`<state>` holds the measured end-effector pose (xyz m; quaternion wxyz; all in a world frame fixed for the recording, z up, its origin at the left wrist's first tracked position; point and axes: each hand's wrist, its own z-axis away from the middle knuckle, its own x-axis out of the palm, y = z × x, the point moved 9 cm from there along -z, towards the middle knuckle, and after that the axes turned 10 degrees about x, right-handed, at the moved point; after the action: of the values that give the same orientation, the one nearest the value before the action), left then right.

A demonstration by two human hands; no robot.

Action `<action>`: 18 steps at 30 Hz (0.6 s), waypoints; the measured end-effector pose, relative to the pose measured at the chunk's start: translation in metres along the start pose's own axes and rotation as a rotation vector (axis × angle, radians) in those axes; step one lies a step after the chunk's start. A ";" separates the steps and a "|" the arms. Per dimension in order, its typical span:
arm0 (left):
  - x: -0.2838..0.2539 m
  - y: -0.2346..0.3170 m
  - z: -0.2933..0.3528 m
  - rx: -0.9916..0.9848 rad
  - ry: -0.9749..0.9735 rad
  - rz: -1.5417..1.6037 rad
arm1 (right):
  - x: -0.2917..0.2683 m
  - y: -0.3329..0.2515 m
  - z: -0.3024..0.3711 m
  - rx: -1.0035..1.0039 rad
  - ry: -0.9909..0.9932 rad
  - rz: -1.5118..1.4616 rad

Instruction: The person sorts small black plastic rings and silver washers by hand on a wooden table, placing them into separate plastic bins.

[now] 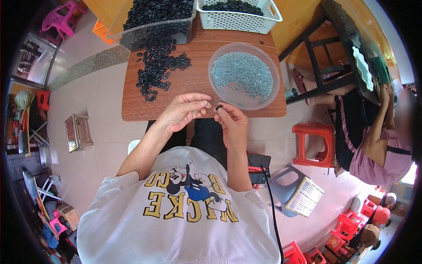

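Observation:
In front of my body, just over the table's near edge, both hands are close together. My right hand (233, 125) pinches a small black part (219, 107) between thumb and fingertips. To its left, my left hand (187, 110) has thumb and index finger brought together; whatever lies at their tips is too small to make out. Behind my right hand stands a round clear tub (274, 94) holding many thin silvery metal pieces (241, 72), like pins or screws. Loose black ring-like parts (154, 72) lie heaped on the brown table (198, 57), left of the tub.
A clear bin (184, 33) full of black parts and a white perforated basket (239, 22) stand at the table's far side. To the right are a red stool (313, 145) and a seated person (373, 149). A grey-blue chair (285, 187) and a black cable (273, 211) are beside me.

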<state>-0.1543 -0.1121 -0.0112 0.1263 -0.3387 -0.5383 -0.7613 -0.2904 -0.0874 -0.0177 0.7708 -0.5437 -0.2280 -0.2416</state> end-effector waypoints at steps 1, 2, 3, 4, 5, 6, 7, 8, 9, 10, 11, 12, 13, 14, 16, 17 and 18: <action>-0.002 0.004 0.005 0.037 -0.007 0.009 | 0.006 0.000 -0.002 0.010 -0.008 0.008; -0.005 0.007 0.008 0.055 0.015 0.005 | 0.012 -0.003 -0.003 -0.022 0.001 0.095; -0.008 0.008 0.011 0.062 0.023 0.011 | 0.018 -0.005 -0.003 -0.055 0.010 0.181; -0.014 0.008 0.013 0.066 0.065 0.015 | 0.024 -0.004 -0.003 -0.048 0.003 0.187; -0.020 0.008 0.015 0.069 0.106 0.020 | 0.030 -0.004 -0.003 -0.063 0.013 0.238; -0.023 0.008 0.016 0.071 0.112 0.025 | 0.034 -0.004 -0.002 -0.079 0.026 0.288; -0.025 0.008 0.017 0.083 0.128 0.067 | 0.038 -0.002 -0.002 -0.074 0.024 0.292; -0.028 0.008 0.018 0.094 0.144 0.110 | 0.041 -0.001 -0.002 -0.066 0.034 0.330; -0.028 0.009 0.019 0.093 0.147 0.114 | 0.042 0.001 -0.001 -0.057 0.045 0.369; -0.027 0.011 0.021 0.098 0.162 0.128 | 0.043 0.002 -0.001 -0.054 0.046 0.373; -0.028 0.012 0.022 0.102 0.176 0.141 | 0.044 0.003 -0.001 -0.055 0.045 0.387; -0.029 0.012 0.023 0.101 0.177 0.144 | 0.045 0.004 -0.002 -0.057 0.043 0.400; -0.028 0.012 0.023 0.110 0.151 0.144 | 0.045 0.004 -0.002 -0.054 0.044 0.402; -0.026 0.013 0.023 0.119 0.124 0.144 | 0.046 0.005 -0.002 -0.057 0.041 0.393; -0.029 0.011 0.023 0.119 0.151 0.123 | 0.046 0.005 -0.002 -0.058 0.041 0.384; -0.030 0.011 0.023 0.120 0.176 0.098 | 0.046 0.004 -0.001 -0.050 0.049 0.393; -0.030 0.011 0.023 0.118 0.178 0.099 | 0.046 0.005 -0.001 -0.042 0.056 0.402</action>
<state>-0.1175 -0.1003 -0.0182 0.2306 -0.2880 -0.5516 -0.7481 -0.2514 -0.0930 0.0070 0.7980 -0.5872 -0.0883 -0.1027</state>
